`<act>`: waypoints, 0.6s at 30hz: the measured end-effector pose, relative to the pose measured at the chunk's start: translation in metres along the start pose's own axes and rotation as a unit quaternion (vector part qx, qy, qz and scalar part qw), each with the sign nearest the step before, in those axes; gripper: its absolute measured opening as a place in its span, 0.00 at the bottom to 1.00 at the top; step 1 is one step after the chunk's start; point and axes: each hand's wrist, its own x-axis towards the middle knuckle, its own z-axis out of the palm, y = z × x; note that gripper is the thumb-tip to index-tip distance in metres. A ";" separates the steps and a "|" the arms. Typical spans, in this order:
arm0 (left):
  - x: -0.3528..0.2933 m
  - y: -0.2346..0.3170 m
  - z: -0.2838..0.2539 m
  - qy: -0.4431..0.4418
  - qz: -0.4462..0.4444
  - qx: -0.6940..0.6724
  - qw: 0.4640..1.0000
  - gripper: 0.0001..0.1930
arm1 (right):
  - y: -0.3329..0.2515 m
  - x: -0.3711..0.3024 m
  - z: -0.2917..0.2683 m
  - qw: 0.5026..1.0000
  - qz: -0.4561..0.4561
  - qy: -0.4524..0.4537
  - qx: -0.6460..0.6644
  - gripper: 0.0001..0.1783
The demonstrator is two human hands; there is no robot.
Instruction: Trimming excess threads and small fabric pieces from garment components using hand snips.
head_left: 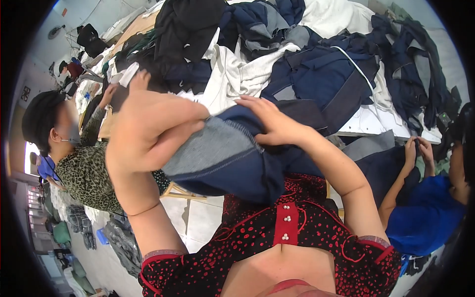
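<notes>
A navy garment piece with a grey panel and pale seam stitching [222,163] hangs in front of my chest, above my lap. My left hand [156,126], large and close to the camera, is closed in a pinch on the grey panel's upper left edge. On the garment's upper right side, my right hand [279,121] holds the navy cloth between thumb and fingers. The grey side of the cloth faces up between both hands, and its lower part sags in folds. What lies beneath it is hidden.
Ahead, a table bears heaped navy and grey garments [321,74], white cloth [242,74] and black cloth [188,29]. A white cord [356,67] crosses the heap. One co-worker in a leopard-print top [84,168] is at the left; another in blue [425,213] handles cloth at the right.
</notes>
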 end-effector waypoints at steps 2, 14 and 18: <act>0.008 0.017 -0.009 0.018 0.033 0.051 0.998 0.08 | 0.018 0.007 0.017 0.998 0.020 0.026 -0.048 0.44; -0.017 0.021 -0.077 0.066 -0.107 0.143 0.982 0.03 | 0.087 0.003 -0.114 0.823 0.343 -0.044 0.450 0.18; -0.007 0.037 -0.098 0.126 -0.058 0.140 0.980 0.04 | 0.090 0.016 -0.129 0.923 0.324 0.145 0.147 0.16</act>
